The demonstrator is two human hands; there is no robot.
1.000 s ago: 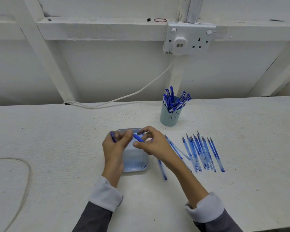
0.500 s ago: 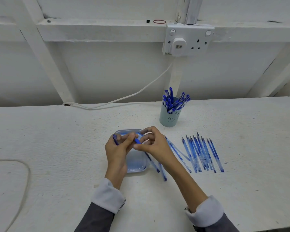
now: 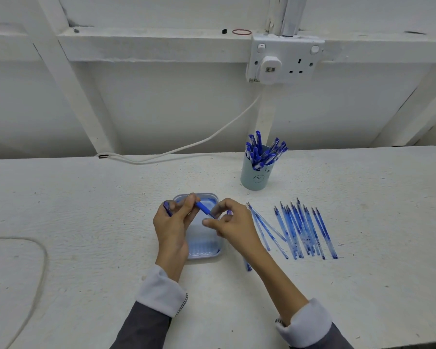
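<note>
Well, in the head view our left hand [image 3: 173,225] pinched the blue pen piece [image 3: 204,208] with curled fingers. The right hand [image 3: 230,224] pinched its right end, and both were above the tray [image 3: 204,256]. We judged that a slip could drop it among the refills [image 3: 302,230] lying to the right, scattering the row. Half a second before, a thin tube trailed below the right hand; now it was out of sight.
</note>
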